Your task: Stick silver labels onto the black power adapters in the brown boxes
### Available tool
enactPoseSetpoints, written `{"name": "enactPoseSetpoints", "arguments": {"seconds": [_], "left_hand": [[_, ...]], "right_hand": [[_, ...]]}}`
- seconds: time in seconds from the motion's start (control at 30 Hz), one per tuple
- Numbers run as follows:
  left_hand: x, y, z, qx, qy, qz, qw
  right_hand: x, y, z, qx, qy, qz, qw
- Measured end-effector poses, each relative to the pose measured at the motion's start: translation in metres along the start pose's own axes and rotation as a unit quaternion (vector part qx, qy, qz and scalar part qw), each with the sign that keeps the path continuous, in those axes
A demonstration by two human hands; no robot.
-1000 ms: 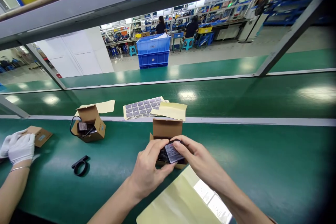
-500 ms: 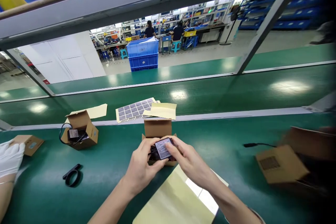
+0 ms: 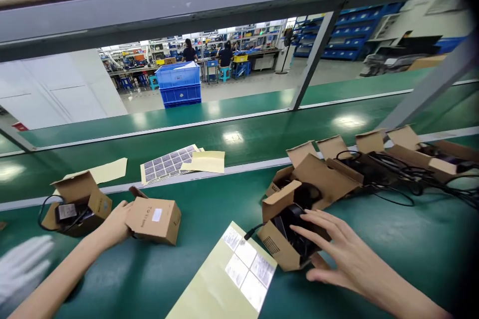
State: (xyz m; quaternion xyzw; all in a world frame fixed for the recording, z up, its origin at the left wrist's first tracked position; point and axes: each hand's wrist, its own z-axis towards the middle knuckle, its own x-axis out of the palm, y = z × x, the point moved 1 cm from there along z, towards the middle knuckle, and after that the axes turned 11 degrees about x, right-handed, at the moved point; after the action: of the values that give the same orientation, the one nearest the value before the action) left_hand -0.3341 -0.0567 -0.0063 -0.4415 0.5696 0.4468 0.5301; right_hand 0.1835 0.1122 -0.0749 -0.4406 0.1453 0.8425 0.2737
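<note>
"Where was the left hand (image 3: 119,220)?"

"At the near-left end of a closed-looking brown cardboard box (image 3: 153,219) with a small white label; it gripped that end, some fingers hidden behind; whether the box rested on the green tabletop (image 3: 202,209) or was slightly lifted, I couldn't tell."

"And the right hand (image 3: 339,255)?"

"Fingers spread, clasping nothing; it reached over an open brown cardboard carton (image 3: 279,248) packed with black corded items (image 3: 295,210); I couldn't tell if the fingertips touched them; a black plug (image 3: 250,234) stuck out leftward, above a pale yellow sheet bearing whitish rectangular labels (image 3: 209,284), which lay between the hands."

"Anything further left?"

"Another open brown box with a black adapter inside (image 3: 102,205), beyond the left forearm; nearer, a co-worker's white-gloved hand (image 3: 26,270), blurred."
</note>
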Motion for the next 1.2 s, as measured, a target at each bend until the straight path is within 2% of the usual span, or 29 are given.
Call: {"name": "enactPoseSetpoints", "arguments": {"seconds": [0.07,0.13,0.2,0.27,0.33,0.4,0.43,0.47,0.53,0.57,0.63,0.73,0.83,0.93,1.0,1.1,1.2], "left_hand": [[0.0,0.003,-0.004,-0.023,0.011,-0.033,0.999],[-0.006,-0.008,0.002,-0.034,0.019,-0.061,0.997],[-0.014,-0.027,0.014,-0.024,0.027,-0.073,0.997],[-0.021,-0.047,0.029,-0.01,0.046,-0.071,0.996],[-0.027,-0.066,0.041,0.004,0.062,-0.071,0.995],[-0.031,-0.082,0.05,0.026,0.086,-0.062,0.994],[-0.032,-0.089,0.054,0.036,0.099,-0.056,0.993],[-0.032,-0.097,0.056,0.045,0.111,-0.051,0.991],[-0.032,-0.11,0.059,0.056,0.127,-0.052,0.989],[-0.032,-0.116,0.06,0.056,0.127,-0.059,0.989],[-0.031,-0.126,0.057,0.047,0.125,-0.08,0.988],[-0.036,-0.133,0.045,0.008,0.102,-0.125,0.987],[-0.046,-0.121,0.027,-0.024,0.052,-0.169,0.984],[-0.052,-0.089,0.006,-0.03,0.022,-0.146,0.989],[-0.047,-0.06,-0.009,-0.051,0.037,-0.101,0.993],[-0.038,-0.011,-0.036,-0.113,0.066,-0.057,0.99],[-0.045,0.03,-0.069,-0.196,0.063,-0.012,0.978]], "right_hand": [[0.02,0.003,0.01,-0.02,-0.033,-0.009,0.999],[0.033,0.004,0.027,-0.012,-0.054,-0.017,0.998],[0.034,0.006,0.047,-0.004,-0.055,-0.019,0.998],[0.026,0.016,0.065,0.014,-0.06,-0.015,0.998],[0.015,0.042,0.079,0.064,-0.077,0.009,0.995],[0.009,0.085,0.087,0.12,-0.079,0.064,0.988],[0.01,0.112,0.089,0.113,-0.047,0.1,0.987],[0.014,0.141,0.092,0.107,0.009,0.132,0.985],[0.023,0.191,0.097,0.105,0.035,0.141,0.984],[0.028,0.21,0.1,0.115,0.027,0.127,0.985],[0.034,0.228,0.106,0.129,0.034,0.121,0.984],[0.036,0.22,0.114,0.13,0.086,0.23,0.961],[0.05,0.202,0.123,0.097,0.12,0.383,0.911],[0.093,0.21,0.141,0.058,0.137,0.51,0.847],[0.129,0.234,0.162,0.031,0.156,0.558,0.814],[0.172,0.292,0.202,-0.017,0.168,0.574,0.801],[0.182,0.355,0.24,-0.055,0.175,0.562,0.807]]}}
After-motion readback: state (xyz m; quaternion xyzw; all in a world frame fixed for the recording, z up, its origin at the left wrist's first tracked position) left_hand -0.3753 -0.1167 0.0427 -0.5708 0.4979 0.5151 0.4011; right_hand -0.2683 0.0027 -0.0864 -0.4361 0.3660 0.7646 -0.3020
